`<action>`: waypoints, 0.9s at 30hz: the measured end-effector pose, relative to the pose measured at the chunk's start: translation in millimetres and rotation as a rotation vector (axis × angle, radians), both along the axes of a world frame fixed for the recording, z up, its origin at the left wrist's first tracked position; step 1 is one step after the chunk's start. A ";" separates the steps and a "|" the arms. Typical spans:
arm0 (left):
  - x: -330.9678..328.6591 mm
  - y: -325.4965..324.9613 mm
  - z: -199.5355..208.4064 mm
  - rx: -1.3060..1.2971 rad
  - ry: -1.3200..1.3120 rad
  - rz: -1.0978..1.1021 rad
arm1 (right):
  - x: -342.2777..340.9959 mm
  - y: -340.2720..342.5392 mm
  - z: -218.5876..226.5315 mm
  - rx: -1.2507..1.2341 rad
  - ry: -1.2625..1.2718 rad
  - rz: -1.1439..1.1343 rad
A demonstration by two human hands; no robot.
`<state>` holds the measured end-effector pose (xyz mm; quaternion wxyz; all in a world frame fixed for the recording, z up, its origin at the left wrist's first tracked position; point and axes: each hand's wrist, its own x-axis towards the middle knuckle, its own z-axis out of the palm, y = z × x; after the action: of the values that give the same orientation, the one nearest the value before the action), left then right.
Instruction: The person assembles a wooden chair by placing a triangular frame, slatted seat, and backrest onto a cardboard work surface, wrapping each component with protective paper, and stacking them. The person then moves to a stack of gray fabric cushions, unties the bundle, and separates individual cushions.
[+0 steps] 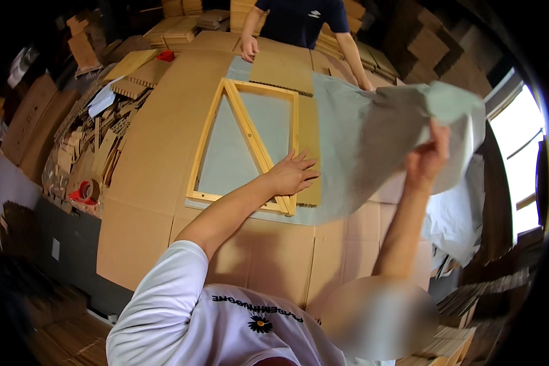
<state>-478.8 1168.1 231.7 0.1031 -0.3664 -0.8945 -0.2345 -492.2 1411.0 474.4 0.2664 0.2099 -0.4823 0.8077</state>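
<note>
A wooden frame (pixel 213 137) with a slanting double bar lies on a thin grey sheet (pixel 348 134) spread over the table. My left hand (pixel 293 174) rests flat on the frame's lower right corner, fingers apart and reaching onto the cardboard strip (pixel 310 128) along its right side. At the right, my right hand (pixel 430 155) is closed on the grey sheet's raised end, lifting it into a loose fold. Another cardboard piece (pixel 280 70) lies beyond the frame's far edge.
Brown cardboard (pixel 140 189) covers the table. Across it stands a person in a dark shirt (pixel 302 21), hands near the far edge. Cardboard scraps (pixel 100 146) and a red tape dispenser (pixel 86 192) lie at the left. Stacked boards stand behind; a bright window (pixel 521 152) is at right.
</note>
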 end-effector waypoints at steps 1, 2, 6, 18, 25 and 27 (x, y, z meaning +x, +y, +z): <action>-1.3 -15.6 7.7 0.048 0.008 0.154 | 23.1 -59.2 9.3 0.065 0.047 0.222; -0.2 -30.9 23.2 0.101 0.016 0.272 | 28.5 -86.6 3.7 0.180 -0.013 0.179; 39.0 -153.7 29.7 0.469 0.160 0.976 | 75.1 -212.0 -47.5 0.737 -0.219 0.292; 91.2 -319.1 -114.5 2.100 -0.950 0.020 | 124.9 -373.6 -223.1 1.316 0.377 0.072; 187.8 -314.3 -43.2 1.683 -0.625 0.271 | 138.3 -371.9 -252.4 1.578 0.459 -0.043; 190.9 -305.0 -34.9 1.386 -0.592 0.603 | 139.9 -373.0 -249.8 1.613 0.412 0.036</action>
<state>-287.9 863.1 196.8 0.1246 0.1149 -0.5966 -0.7844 -352.3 1038.0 224.5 0.1045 0.4876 -0.8511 0.1640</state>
